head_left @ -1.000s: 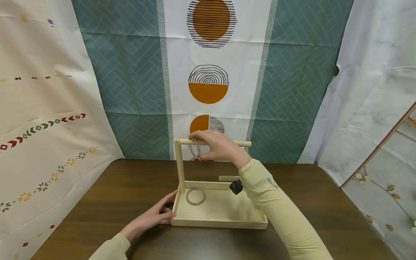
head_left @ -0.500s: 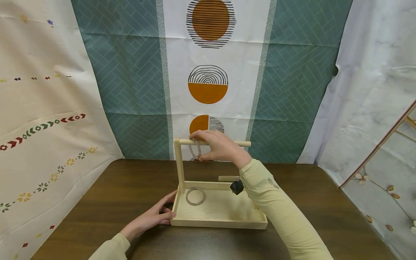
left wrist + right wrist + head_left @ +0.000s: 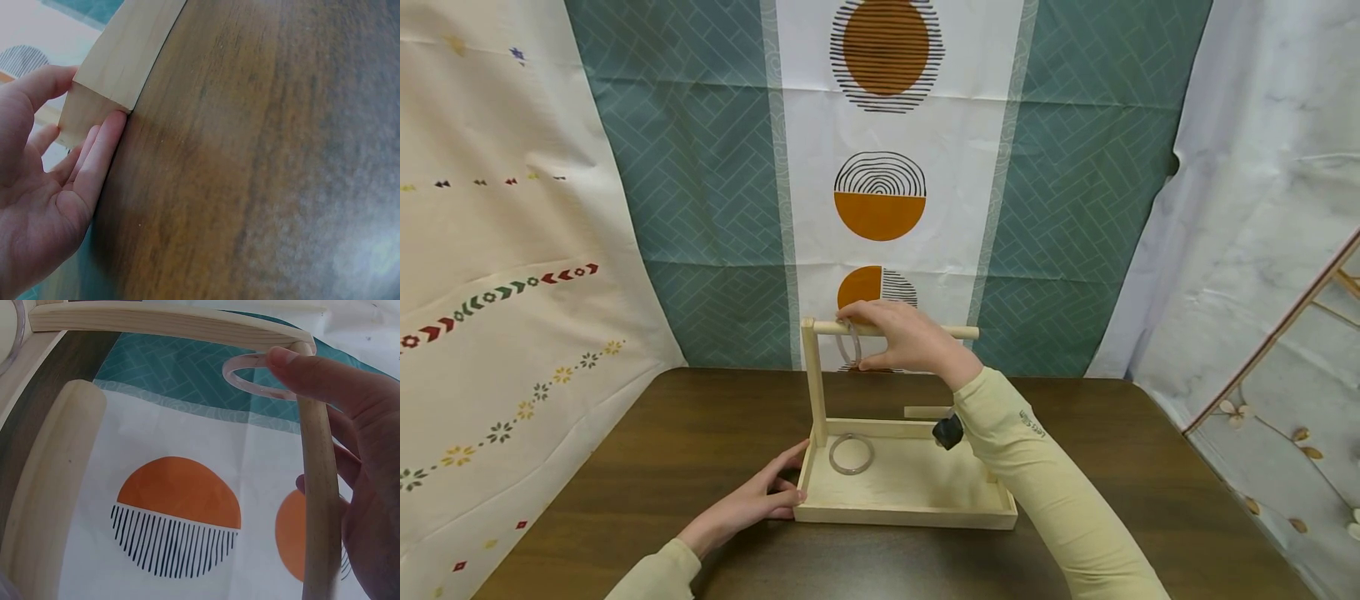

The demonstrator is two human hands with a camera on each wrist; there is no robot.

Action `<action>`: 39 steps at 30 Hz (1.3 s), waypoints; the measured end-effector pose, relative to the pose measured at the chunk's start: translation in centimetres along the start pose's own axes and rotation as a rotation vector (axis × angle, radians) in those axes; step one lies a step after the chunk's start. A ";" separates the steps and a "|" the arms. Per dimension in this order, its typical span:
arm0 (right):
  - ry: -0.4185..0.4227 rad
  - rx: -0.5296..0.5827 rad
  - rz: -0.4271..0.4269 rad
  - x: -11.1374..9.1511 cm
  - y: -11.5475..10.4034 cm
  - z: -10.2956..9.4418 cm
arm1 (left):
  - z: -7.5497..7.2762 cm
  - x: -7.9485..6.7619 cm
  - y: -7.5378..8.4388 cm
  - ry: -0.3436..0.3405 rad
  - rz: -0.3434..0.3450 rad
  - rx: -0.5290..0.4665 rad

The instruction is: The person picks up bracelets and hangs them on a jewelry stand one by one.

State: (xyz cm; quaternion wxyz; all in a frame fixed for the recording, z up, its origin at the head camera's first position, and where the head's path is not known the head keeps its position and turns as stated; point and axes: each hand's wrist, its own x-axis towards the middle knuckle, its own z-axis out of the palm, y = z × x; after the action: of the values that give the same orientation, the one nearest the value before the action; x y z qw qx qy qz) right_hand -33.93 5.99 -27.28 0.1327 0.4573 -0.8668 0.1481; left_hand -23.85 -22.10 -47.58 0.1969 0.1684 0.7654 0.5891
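My right hand (image 3: 910, 337) pinches a clear, pale bangle (image 3: 857, 346) at the upper bar (image 3: 958, 332) of a light wooden stand, near its post (image 3: 814, 379). In the right wrist view, the thumb lies on the bangle (image 3: 262, 392), which meets the round bar (image 3: 317, 444); other fingers are partly hidden behind that bar. My left hand (image 3: 752, 502) touches the left end of the stand's tray (image 3: 902, 516) from outside. Close up, its fingertips press around the tray's corner (image 3: 97, 109). A second bangle (image 3: 832, 458) lies flat in the tray's left part.
A shorter, lower bar (image 3: 923, 412) shows behind the tray, partly covered by my right arm. A black device (image 3: 947, 432) hangs at the right wrist. The stand rests on a dark wooden table (image 3: 715, 425), with patterned cloths (image 3: 700, 208) behind and at both sides.
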 end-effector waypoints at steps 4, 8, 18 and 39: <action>0.005 -0.009 -0.006 -0.1 -0.1 -0.2 | 0.1 0.0 0.0 -0.004 -0.005 -0.015; 0.009 -0.013 -0.003 -0.1 -0.2 -0.4 | 0.1 0.1 0.0 -0.009 -0.004 -0.029; 0.042 0.002 -0.015 -0.4 -0.4 -0.5 | 0.2 0.0 -0.2 -0.012 -0.013 -0.018; 0.189 -0.010 -0.236 -2.6 -3.7 0.2 | 0.1 0.0 0.0 -0.007 -0.037 -0.013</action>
State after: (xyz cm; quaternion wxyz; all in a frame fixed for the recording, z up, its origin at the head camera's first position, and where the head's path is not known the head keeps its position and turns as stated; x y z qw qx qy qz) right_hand -29.42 5.89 -27.93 0.2323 0.5392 -0.7915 0.1695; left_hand -23.81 -22.02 -47.57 0.2113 0.1550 0.7639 0.5897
